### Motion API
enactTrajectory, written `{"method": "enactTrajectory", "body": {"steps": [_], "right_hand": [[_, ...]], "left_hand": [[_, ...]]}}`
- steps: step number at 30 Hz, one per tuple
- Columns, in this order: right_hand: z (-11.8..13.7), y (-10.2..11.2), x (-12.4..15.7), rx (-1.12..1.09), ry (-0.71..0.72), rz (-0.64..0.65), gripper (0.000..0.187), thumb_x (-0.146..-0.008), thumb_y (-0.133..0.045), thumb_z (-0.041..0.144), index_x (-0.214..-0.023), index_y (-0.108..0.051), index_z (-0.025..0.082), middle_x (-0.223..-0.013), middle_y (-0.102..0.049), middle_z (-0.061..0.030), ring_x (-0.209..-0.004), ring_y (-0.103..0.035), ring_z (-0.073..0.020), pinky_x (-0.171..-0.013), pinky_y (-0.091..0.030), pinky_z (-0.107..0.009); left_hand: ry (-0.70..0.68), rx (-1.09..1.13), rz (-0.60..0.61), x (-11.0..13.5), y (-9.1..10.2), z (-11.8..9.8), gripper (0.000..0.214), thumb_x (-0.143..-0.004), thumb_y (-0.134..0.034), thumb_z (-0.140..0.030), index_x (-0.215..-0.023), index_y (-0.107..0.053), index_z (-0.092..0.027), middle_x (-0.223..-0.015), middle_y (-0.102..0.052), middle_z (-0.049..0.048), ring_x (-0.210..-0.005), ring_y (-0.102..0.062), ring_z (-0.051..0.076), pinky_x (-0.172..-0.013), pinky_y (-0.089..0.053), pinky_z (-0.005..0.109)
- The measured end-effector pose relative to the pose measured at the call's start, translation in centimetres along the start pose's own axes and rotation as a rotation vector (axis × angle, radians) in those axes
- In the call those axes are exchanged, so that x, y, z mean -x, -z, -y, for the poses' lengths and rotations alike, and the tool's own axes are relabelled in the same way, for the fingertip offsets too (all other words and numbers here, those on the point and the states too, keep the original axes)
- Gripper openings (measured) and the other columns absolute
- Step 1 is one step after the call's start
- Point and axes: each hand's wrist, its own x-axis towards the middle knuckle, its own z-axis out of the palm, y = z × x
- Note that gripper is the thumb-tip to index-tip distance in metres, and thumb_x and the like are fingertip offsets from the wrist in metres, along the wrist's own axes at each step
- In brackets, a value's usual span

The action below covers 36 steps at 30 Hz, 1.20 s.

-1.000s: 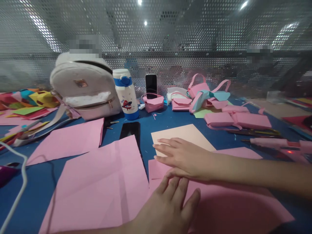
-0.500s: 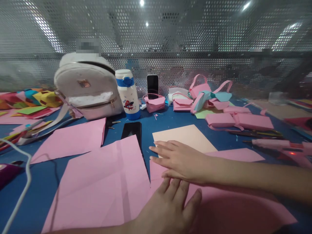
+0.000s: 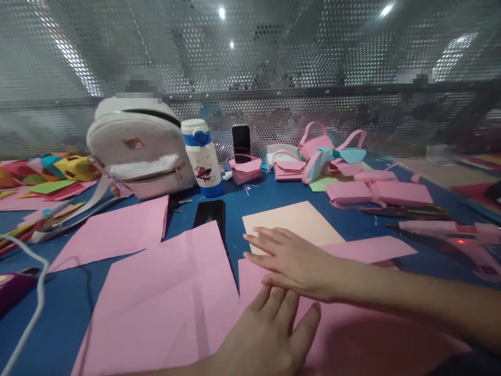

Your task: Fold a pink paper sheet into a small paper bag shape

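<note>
My right hand point(image 3: 293, 261) reaches in from the right and lies flat with its fingers spread, over a cream sheet point(image 3: 301, 219) and the pink paper point(image 3: 250, 277) below it. Just nearer to me, my left hand point(image 3: 270, 331) rests palm down on pink paper. Its thumb stands apart, and its fingertips meet the edge of the right hand, partly hidden beneath it. Neither hand grips anything. A large pink sheet point(image 3: 156, 303) lies to the left of both hands. Under the right forearm, a pink strip point(image 3: 371, 249) sticks out.
Behind stand a white backpack point(image 3: 136, 151), a bottle point(image 3: 203, 162) and an upright phone point(image 3: 241, 143). Small pink paper bags point(image 3: 245, 171) sit along the back. A pink glue gun point(image 3: 450, 230) with a red light lies right. A dark phone point(image 3: 210, 213) and a white cable point(image 3: 39, 292) lie left.
The view has shifted slightly, so the background sits a little lower and further left. Both hands keep nearly the same pose on the paper.
</note>
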Motion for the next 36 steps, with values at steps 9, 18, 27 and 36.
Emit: {"method": "enactTrajectory", "body": {"steps": [9, 18, 27, 36], "right_hand": [[-1.0, 0.6, 5.1, 0.055, -0.138, -0.062, 0.043, -0.099, -0.046, 0.036, -0.138, -0.051, 0.019, -0.153, -0.035, -0.0132, -0.142, -0.028, -0.0308, -0.111, -0.031, -0.056], [-2.2, 0.1, 9.0, 0.258, -0.235, -0.130, 0.042, -0.100, -0.041, 0.038, -0.134, -0.056, 0.018, -0.149, -0.041, -0.0125, -0.139, -0.035, -0.0311, -0.105, -0.037, -0.053], [-3.2, 0.3, 11.9, 0.455, -0.339, -0.137, 0.039, -0.099, -0.041, 0.037, -0.123, -0.064, 0.018, -0.146, -0.047, -0.0102, -0.136, -0.039, -0.0322, -0.102, -0.038, -0.051], [-4.6, -0.3, 14.9, 0.578, -0.422, -0.173, 0.043, -0.100, -0.033, 0.035, -0.116, -0.068, 0.015, -0.144, -0.050, -0.0125, -0.133, -0.041, -0.0318, -0.101, -0.037, -0.051]], "left_hand": [[-0.039, -0.051, 0.031, 0.1, 0.5, 0.3, 0.058, -0.097, -0.039, -0.047, -0.141, -0.038, -0.009, -0.136, -0.053, 0.0258, -0.127, -0.050, 0.039, -0.098, -0.044, 0.051], [-0.070, -0.070, 0.007, -0.2, 0.6, 0.7, 0.057, -0.097, -0.039, -0.049, -0.139, -0.044, -0.010, -0.133, -0.055, 0.0248, -0.125, -0.052, 0.038, -0.096, -0.046, 0.049], [-0.089, -0.094, -0.048, -0.3, 0.3, 0.9, 0.055, -0.098, -0.039, -0.048, -0.138, -0.046, -0.011, -0.133, -0.056, 0.0232, -0.126, -0.050, 0.037, -0.096, -0.046, 0.048], [-0.093, -0.117, -0.058, -0.4, 0.5, 1.1, 0.054, -0.096, -0.042, -0.047, -0.138, -0.047, -0.011, -0.132, -0.057, 0.0217, -0.126, -0.050, 0.036, -0.095, -0.048, 0.047]]}}
